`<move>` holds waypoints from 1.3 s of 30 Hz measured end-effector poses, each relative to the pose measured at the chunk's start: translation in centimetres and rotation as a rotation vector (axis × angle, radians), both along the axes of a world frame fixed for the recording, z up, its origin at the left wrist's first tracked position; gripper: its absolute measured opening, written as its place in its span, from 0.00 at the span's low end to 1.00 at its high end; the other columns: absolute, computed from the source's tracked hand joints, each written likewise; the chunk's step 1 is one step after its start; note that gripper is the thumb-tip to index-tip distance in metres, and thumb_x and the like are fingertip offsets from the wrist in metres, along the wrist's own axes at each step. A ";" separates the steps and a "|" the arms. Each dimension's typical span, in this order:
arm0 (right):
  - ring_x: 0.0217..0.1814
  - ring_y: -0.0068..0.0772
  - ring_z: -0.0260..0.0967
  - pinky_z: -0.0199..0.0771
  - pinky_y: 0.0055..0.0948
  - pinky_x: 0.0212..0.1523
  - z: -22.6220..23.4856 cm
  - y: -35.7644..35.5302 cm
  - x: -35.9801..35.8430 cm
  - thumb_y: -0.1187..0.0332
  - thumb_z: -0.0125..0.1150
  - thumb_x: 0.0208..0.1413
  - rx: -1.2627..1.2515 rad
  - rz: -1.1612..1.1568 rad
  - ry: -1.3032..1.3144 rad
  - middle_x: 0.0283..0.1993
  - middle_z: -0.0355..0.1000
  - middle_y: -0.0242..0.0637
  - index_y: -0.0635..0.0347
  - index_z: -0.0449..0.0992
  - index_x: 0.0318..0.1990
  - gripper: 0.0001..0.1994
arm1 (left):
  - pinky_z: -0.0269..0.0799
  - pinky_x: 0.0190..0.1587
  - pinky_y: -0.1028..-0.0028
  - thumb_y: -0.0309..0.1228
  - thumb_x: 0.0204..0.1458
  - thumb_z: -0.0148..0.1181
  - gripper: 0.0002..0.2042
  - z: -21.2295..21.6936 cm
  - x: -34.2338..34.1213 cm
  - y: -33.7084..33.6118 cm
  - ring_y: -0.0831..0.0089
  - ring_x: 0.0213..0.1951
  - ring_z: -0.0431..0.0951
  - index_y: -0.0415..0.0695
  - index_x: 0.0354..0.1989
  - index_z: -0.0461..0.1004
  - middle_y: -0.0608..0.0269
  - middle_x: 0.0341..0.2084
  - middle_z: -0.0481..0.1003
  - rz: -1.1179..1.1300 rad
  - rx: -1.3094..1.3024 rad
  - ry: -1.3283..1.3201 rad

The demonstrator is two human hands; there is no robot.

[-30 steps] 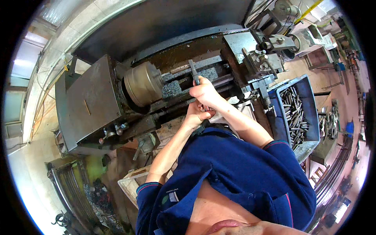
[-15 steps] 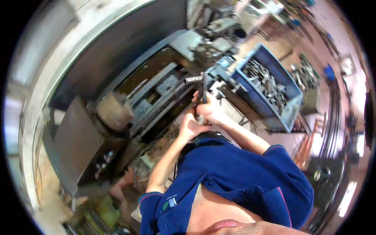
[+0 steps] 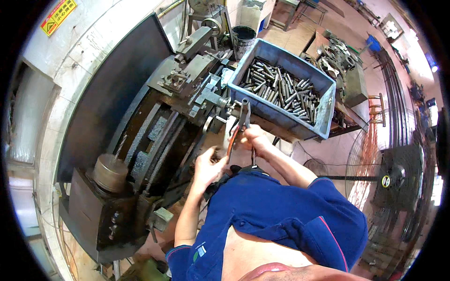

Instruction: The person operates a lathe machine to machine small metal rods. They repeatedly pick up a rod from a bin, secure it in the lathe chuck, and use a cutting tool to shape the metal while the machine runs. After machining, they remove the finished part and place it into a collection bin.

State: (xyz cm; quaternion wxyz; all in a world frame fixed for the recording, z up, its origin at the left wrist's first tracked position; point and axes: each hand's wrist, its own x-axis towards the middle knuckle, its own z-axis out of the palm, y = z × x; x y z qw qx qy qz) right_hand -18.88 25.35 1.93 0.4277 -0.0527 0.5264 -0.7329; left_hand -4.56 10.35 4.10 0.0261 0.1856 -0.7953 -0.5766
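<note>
My right hand [image 3: 256,136] is closed round a pair of pliers with orange-red handles [image 3: 232,143], in front of my waist. A short dark metal rod [image 3: 243,112] stands at the pliers' jaws, its round end facing up; my fingers partly hide how it is gripped. My left hand [image 3: 209,167] is just left of the lower handle end, fingers apart and thumb towards it, and I see nothing in it. Beyond the pliers, a blue plastic crate [image 3: 286,110] holds several loose metal rods [image 3: 281,89].
A lathe [image 3: 159,136] runs along the left, its round chuck [image 3: 110,171] at the near end and its carriage [image 3: 183,77] further off. A black bucket [image 3: 243,40] stands behind the crate. To the right are a large fan [image 3: 398,178] and a bench with metal parts [image 3: 335,56].
My hands were together round the tool; my left hand has come away to the left. The metal rod has turned from crosswise to upright. The view has shifted, showing more of the crate.
</note>
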 end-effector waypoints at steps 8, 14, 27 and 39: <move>0.13 0.14 0.46 0.47 0.17 0.15 4.3 1.8 -13.2 0.53 0.44 0.47 -0.315 -0.332 -0.087 0.33 0.69 0.40 0.71 0.66 0.44 0.26 | 0.67 0.25 0.78 0.30 0.43 0.60 0.15 -7.2 5.7 0.7 0.81 0.22 0.71 0.31 0.35 0.71 0.63 0.20 0.73 0.379 0.209 0.069; 0.15 0.13 0.52 0.52 0.14 0.16 -0.5 2.7 -15.5 0.60 0.61 0.40 -0.558 0.119 -0.183 0.60 0.53 0.55 0.75 0.57 0.53 0.36 | 0.68 0.25 0.70 0.37 0.37 0.61 0.18 -8.5 12.4 4.8 0.67 0.22 0.75 0.34 0.30 0.72 0.49 0.18 0.73 0.766 0.063 -0.092; 0.15 0.09 0.49 0.53 0.09 0.17 -0.9 -3.4 6.2 0.58 0.62 0.42 -0.263 0.780 -0.427 0.57 0.58 0.54 0.69 0.53 0.59 0.38 | 0.70 0.32 0.69 0.37 0.38 0.58 0.16 -9.7 36.0 14.0 0.65 0.26 0.74 0.36 0.31 0.75 0.49 0.24 0.75 1.423 0.053 -0.277; 0.13 0.12 0.48 0.52 0.11 0.14 1.0 -6.7 17.6 0.61 0.52 0.40 -0.018 0.843 -0.338 0.57 0.56 0.60 0.72 0.58 0.55 0.33 | 0.71 0.38 0.61 0.35 0.39 0.58 0.15 -24.0 49.8 23.8 0.54 0.37 0.75 0.38 0.33 0.74 0.49 0.32 0.75 1.337 0.096 -1.022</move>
